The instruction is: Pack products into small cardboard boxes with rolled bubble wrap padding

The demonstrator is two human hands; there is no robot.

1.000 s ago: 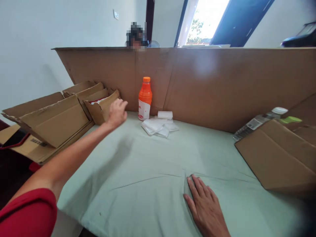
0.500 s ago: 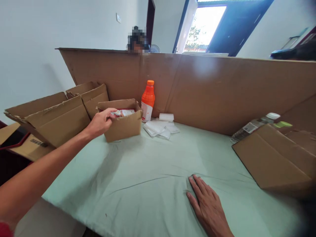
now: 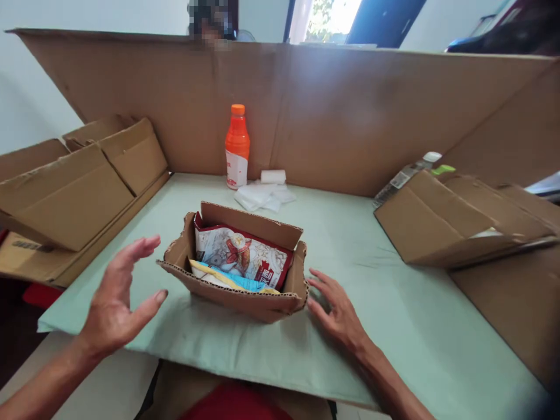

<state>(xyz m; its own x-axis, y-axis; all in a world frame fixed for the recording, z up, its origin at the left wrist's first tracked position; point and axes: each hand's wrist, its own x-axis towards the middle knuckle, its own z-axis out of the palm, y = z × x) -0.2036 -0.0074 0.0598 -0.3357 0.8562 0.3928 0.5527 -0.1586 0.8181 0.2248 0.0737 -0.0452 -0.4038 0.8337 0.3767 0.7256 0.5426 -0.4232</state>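
Note:
A small open cardboard box (image 3: 236, 297) sits on the pale green cloth near the table's front edge. Inside it lie a red-and-white printed packet (image 3: 240, 254) and a yellow-and-blue packet (image 3: 230, 280). My left hand (image 3: 118, 297) hovers just left of the box, fingers spread, holding nothing. My right hand (image 3: 336, 309) rests on the cloth at the box's right side, fingers spread and close to its wall.
An orange bottle (image 3: 237, 146) and white folded wipes (image 3: 262, 195) stand at the back by a tall cardboard wall (image 3: 350, 111). Flattened cartons (image 3: 74, 186) lie at left, another carton (image 3: 441, 221) at right. A person is partly visible behind the wall.
The small box came from the back left to the front middle of the table. My left hand let go of it and opened. My right hand shifted up to the box's right side.

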